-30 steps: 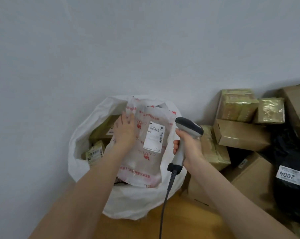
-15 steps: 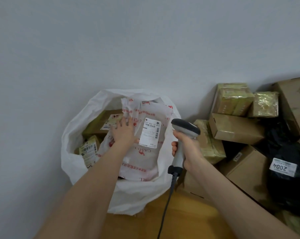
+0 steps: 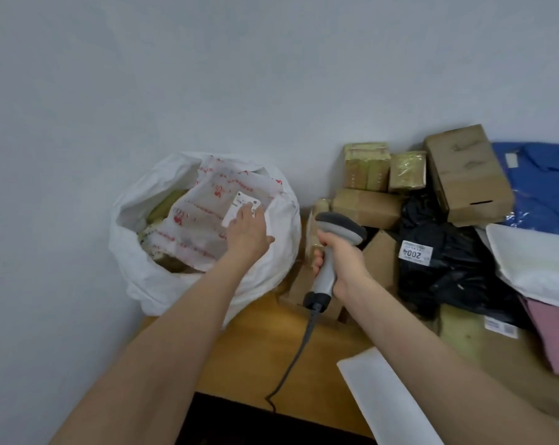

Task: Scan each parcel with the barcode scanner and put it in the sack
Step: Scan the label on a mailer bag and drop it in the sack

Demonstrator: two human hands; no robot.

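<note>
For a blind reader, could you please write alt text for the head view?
A left hand rests on a white, red-printed plastic mailer in a white sack; the right hand grips a grey corded barcode scanner beside piled parcels.

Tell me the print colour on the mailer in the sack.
Red, on a whitish mailer; the head view shows it.

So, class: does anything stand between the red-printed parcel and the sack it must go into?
Nothing visible does. The parcel already lies in the sack's open mouth, on top of other parcels, with the left hand resting flat on it.
</note>
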